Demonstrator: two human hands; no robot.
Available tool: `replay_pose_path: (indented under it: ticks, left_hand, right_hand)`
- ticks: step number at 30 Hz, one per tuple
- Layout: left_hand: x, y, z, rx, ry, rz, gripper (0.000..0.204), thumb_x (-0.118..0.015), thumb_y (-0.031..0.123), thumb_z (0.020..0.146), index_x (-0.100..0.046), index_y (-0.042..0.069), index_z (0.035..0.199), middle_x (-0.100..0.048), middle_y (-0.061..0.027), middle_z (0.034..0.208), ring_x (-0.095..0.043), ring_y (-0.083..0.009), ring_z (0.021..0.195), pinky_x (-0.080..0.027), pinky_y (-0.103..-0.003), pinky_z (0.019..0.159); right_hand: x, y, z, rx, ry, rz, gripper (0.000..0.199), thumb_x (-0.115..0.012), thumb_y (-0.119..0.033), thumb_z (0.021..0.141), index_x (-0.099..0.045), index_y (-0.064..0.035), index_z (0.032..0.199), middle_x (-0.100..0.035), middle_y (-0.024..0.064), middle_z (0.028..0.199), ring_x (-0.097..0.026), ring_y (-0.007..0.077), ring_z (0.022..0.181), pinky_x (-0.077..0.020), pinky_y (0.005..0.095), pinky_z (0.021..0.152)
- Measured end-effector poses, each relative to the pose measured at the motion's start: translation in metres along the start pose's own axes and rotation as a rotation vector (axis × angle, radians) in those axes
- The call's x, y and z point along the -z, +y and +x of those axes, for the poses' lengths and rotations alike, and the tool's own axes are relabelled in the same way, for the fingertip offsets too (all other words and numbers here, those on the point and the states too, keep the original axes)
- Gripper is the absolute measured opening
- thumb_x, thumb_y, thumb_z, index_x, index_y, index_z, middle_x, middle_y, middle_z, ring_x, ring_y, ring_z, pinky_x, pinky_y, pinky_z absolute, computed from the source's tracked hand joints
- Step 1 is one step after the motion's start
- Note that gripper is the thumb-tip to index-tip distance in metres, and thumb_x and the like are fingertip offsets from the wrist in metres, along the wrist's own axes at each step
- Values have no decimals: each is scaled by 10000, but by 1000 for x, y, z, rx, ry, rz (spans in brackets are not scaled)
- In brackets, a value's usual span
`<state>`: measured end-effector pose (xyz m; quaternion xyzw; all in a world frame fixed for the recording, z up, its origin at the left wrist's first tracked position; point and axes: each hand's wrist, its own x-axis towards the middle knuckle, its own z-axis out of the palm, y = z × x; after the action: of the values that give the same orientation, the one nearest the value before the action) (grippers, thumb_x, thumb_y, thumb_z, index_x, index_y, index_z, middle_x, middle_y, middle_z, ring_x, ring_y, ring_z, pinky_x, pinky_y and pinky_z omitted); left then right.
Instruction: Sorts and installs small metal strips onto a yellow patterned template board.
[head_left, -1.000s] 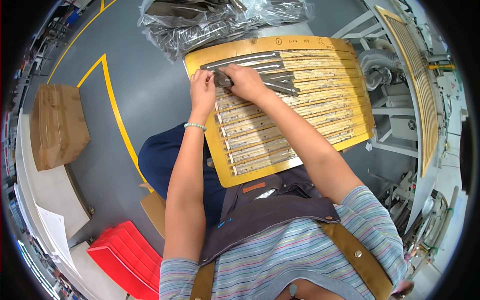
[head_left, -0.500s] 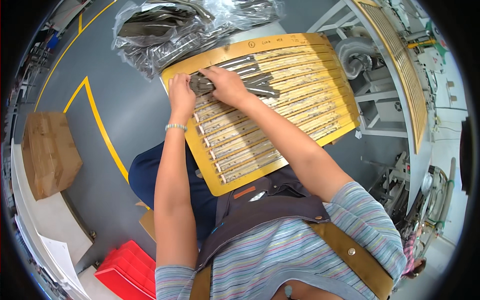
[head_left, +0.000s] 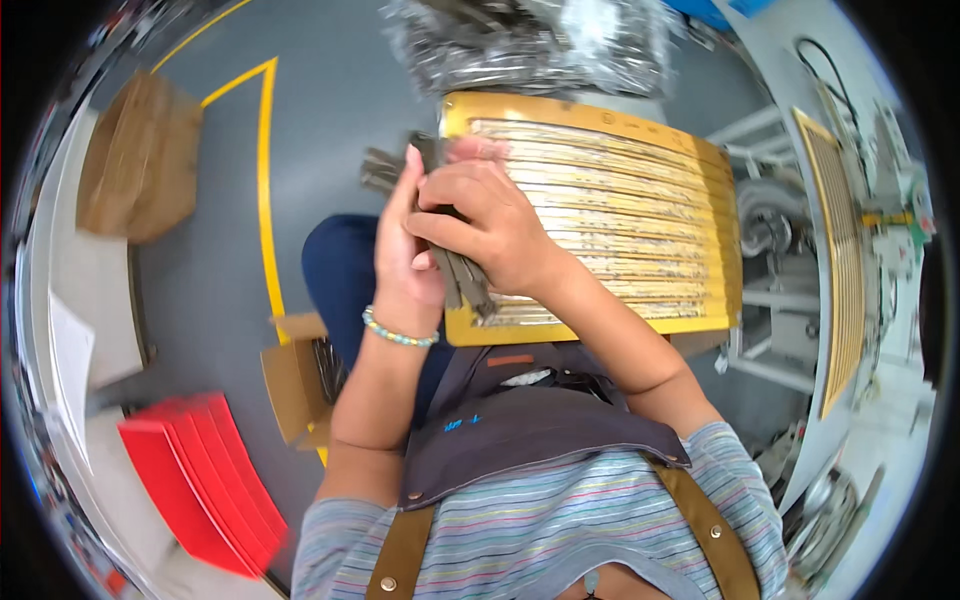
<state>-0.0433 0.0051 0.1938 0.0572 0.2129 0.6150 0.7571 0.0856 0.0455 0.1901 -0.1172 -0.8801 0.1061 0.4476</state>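
A bundle of flat, dark olive-grey strips (head_left: pixel 468 282) is held between my two hands, its ends sticking out above and below them. My left hand (head_left: pixel 408 255) supports it from the left, thumb raised along the strips. From the right, my right hand (head_left: pixel 490 215) wraps its fingers over the bundle's middle. Both hands are closed on it, over the left edge of a yellow slotted board (head_left: pixel 590 118) that lies in front of my waist. Pale, speckled bands run across the board between its slats. The strips' middle is hidden by my fingers.
Clear plastic bags (head_left: pixel 540 55) with dark strips lie beyond the board. A cardboard box (head_left: pixel 140 160), red bins (head_left: pixel 205 480) and an open carton (head_left: pixel 295 380) stand at left. A frame table with another slatted board (head_left: pixel 830 270) and a silver duct (head_left: pixel 765 225) are at right.
The strips that lay on the board's upper left are now gathered upright in my hands, off the board. My view has shifted left, and the board appears straighter and further right.
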Motion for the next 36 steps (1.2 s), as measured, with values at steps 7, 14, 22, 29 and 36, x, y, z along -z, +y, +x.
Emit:
replay_pose_path:
  ticks: [7,14,22,29,36]
  left_hand:
    - [154,91,-142,-560,635,435,261,-671,142,997,-583,-14,1188,-629,-38,876,-583,-132,658,-453,-240,536]
    - [372,7,-279,-2,1196,734,106,-716,14,890,-641,-33,949,-690,-98,767,-647,-157,543,-465,-276,444]
    - [441,-57,-288,377,1272,1120,285,-741,48,846,-629,-63,1084,-738,-166,779,-732,-268,577,-584,-361,593]
    - [491,-48,-322,368,1408,1697,742,-889,334,732,-580,-42,1292,-684,-251,1228,-672,-366,1143,-535,-449,995]
    - [516,-4,-306,99,1281,1564,627,-843,355,776,-661,-30,1236,-722,-251,1136,-694,-406,1065,-537,-459,921]
  right_hand:
    - [1,-43,-37,-321,-331,86,566,-811,-81,772,-664,-110,1318,-535,123,1463,-517,334,1346,-439,452,1098]
    - [55,-1,-161,-799,-468,-133,355,-679,-155,973,-652,-37,1306,-435,176,1545,-497,327,1369,-471,420,1071]
    - [89,11,-206,-996,-459,-231,313,-632,-189,1013,-653,-29,1282,-405,174,1566,-471,330,1394,-506,413,1029]
    - [72,8,-196,-954,-522,-227,322,-650,-168,994,-641,-21,1280,-424,182,1549,-472,342,1390,-480,426,1051]
    - [59,26,-202,-954,-476,-120,334,-729,-158,919,-686,-47,1232,-458,204,1546,-454,367,1417,-376,455,1163]
